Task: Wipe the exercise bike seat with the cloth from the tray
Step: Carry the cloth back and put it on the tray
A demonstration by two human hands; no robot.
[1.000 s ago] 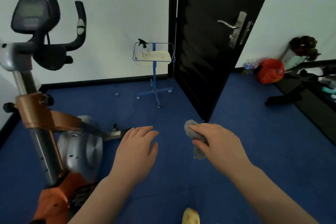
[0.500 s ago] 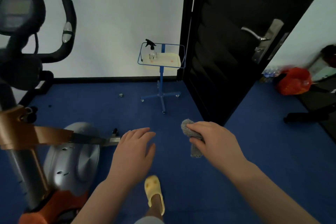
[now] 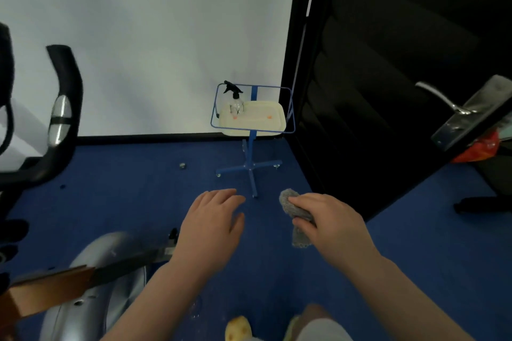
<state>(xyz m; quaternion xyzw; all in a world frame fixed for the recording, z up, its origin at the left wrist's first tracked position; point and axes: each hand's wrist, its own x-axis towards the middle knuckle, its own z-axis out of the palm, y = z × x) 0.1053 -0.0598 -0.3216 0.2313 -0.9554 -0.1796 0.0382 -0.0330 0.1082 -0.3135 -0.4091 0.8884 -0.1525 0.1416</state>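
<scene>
Cloth [image 3: 295, 214] bunched in right hand [image 3: 331, 225] (floor [image 3: 110, 191] open).

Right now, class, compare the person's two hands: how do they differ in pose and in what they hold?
The right hand is closed around the grey cloth, while the left hand holds nothing. The right hand's fingers curl tightly on the cloth; the left hand's fingers are spread and relaxed, palm down. The right hand sits nearer the black door; the left hand is nearer the exercise bike. Both are bare and reach forward over the blue floor.
</scene>
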